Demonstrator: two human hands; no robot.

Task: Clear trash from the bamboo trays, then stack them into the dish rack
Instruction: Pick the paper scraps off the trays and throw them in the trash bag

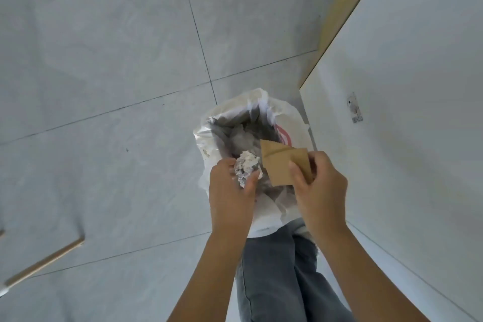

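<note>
At the centre of the frame, a crumpled paper ball (pixel 247 168) is clasped in the left hand (pixel 230 196). A folded brown paper (pixel 283 165) is pinched by the right hand (pixel 317 188). Both are held over the open white trash bag (pixel 230 117) on the floor.

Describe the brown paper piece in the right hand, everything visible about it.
The brown paper piece looks like kraft paper or thin card, flat, with fold creases and a pointed corner aimed up and left. The right hand pinches its lower right part between thumb and fingers, hiding that edge. It hangs over the open mouth of the white bin bag, not touching it as far as can be seen, beside the crumpled white wad in the left hand.
</note>
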